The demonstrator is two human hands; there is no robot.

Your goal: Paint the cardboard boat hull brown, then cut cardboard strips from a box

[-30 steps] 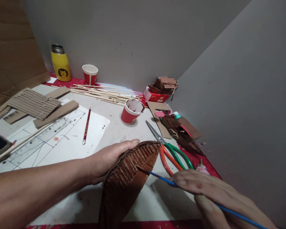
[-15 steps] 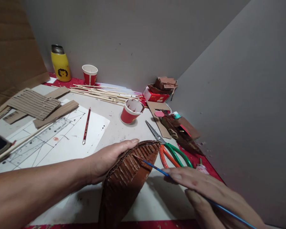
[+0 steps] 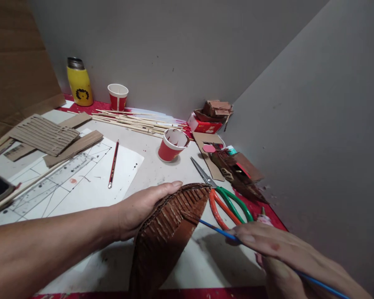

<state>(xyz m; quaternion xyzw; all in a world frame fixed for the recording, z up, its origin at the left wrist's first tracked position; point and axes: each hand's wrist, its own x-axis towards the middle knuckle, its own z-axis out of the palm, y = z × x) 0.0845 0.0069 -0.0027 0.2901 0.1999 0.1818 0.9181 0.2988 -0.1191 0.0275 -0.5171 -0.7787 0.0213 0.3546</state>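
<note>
My left hand (image 3: 152,203) grips a curved piece of corrugated cardboard (image 3: 162,245) painted brown, with ridges on its upper part and a smoother band along the right. The thumb lies on the upper edge; the other fingers are hidden behind it. Between the fingers of my right hand (image 3: 277,249) is a thin blue paintbrush (image 3: 218,230), its brown-stained tip on the cardboard near the ridges. Scissors (image 3: 220,193) with green and orange handles lie just beyond the piece. A red paper cup (image 3: 171,145) with brown paint on its inner wall stands farther back.
On the left are a pencil (image 3: 114,164), a clear ruler (image 3: 59,178), a drawn-on sheet and cardboard strips (image 3: 46,135). Thin wooden sticks (image 3: 134,122), a second cup (image 3: 117,97) and a yellow bottle (image 3: 79,85) are at the back. Brown-painted pieces (image 3: 239,174) line the right wall.
My right hand has moved right and slightly down, drawing the brush tip from the ridges toward the smoother band. My left hand and the cardboard have hardly moved.
</note>
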